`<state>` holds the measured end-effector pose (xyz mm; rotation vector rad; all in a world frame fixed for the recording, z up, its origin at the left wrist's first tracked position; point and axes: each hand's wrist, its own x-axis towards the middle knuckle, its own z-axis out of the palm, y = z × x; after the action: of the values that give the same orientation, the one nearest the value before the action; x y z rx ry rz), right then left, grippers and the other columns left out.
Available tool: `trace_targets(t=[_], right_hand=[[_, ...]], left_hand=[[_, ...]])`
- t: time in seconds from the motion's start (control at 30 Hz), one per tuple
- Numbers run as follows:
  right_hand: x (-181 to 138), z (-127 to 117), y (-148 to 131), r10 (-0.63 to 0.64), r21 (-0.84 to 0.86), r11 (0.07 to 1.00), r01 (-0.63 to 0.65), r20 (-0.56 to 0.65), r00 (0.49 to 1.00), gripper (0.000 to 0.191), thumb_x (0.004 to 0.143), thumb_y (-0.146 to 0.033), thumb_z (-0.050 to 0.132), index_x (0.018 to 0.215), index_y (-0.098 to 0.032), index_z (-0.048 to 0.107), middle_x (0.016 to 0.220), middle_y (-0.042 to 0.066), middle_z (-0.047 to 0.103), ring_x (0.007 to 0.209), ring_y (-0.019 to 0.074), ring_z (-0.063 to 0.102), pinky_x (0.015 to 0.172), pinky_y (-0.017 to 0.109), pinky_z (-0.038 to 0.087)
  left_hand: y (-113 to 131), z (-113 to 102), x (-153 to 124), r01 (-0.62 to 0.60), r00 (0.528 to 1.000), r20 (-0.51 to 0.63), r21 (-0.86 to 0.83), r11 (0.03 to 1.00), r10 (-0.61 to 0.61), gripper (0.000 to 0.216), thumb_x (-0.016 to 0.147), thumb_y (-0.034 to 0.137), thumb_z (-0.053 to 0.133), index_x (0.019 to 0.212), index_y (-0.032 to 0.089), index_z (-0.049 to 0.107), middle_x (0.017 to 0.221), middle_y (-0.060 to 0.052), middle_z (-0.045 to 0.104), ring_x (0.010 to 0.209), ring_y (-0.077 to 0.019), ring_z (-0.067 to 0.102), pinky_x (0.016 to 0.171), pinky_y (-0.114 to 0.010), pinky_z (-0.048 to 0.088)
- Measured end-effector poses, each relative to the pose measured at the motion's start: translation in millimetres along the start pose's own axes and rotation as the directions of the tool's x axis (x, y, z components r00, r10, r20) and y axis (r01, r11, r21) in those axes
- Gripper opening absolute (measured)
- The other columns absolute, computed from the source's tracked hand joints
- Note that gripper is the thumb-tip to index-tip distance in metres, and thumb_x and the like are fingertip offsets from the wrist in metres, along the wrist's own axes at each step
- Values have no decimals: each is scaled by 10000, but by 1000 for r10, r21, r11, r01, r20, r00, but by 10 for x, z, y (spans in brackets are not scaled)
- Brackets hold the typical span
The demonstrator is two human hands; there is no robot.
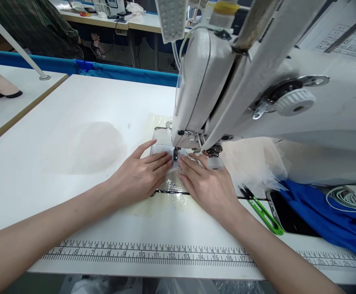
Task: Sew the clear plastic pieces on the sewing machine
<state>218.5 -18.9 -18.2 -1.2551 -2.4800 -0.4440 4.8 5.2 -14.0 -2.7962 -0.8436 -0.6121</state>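
Observation:
The sewing machine's presser foot (175, 154) is lowered at the needle plate, between my two hands. My left hand (144, 173) lies flat to its left, thumb apart and fingertips pressing a small piece of sheer pale fabric (174, 166). From the right, my right hand (210, 183) rests with fingers stretched out, their tips close to the foot on the same fabric. Part of that fabric is hidden under the fingers. Clear tape (173, 183) covers the machine bed just in front.
Another sheer piece (99, 147) lies on the table at left. Peach tulle (254, 159), green thread snips (263, 212), a phone (291, 214) and blue cloth (328, 220) are at right. A printed ruler (156, 253) runs along the front edge. A person's sleeve (36, 28) shows beyond.

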Motion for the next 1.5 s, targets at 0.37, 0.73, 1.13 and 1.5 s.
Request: trace_targets(t=[0.37, 0.73, 1.13, 1.5], right_hand=[[9, -7, -2, 27, 2, 1000, -27, 6, 1000, 328, 980, -302, 471, 1146, -114, 683, 881, 81, 769, 958, 224, 648, 944, 395, 426], [11, -16, 10, 21, -14, 1000, -21, -9, 1000, 349, 966, -311, 492, 1207, -109, 646, 951, 93, 760, 949, 229, 641, 950, 404, 408], [-4, -162, -136, -108, 202, 972, 117, -59, 992, 366, 866, -12, 436, 1100, -168, 672, 1132, 48, 714, 1037, 177, 633, 846, 327, 483], [5, -193, -214, -44, 292, 956, 35, 25, 999, 244, 919, -127, 437, 927, -144, 681, 1021, 91, 714, 925, 206, 646, 762, 332, 550]], left_hand=[[-5, 14, 2, -3, 1000, 8, 4, 1000, 3, 318, 963, 155, 418, 1203, 125, 625, 1191, -88, 684, 1142, -208, 631, 1149, -505, 313], [-43, -32, -37, 86, 996, 33, 22, 996, -87, 462, 975, 425, 428, 1281, 107, 564, 1306, -126, 610, 1251, -256, 541, 1122, -464, 338], [-85, -116, 1, -12, 997, -80, 65, 998, 17, 265, 891, 84, 461, 1050, 167, 656, 1129, -52, 708, 1091, -210, 630, 931, -394, 451], [-155, -63, -18, 6, 1000, 23, -15, 1000, -5, 382, 900, 54, 371, 1151, 175, 632, 1063, -69, 689, 1087, -191, 617, 1102, -459, 375]])
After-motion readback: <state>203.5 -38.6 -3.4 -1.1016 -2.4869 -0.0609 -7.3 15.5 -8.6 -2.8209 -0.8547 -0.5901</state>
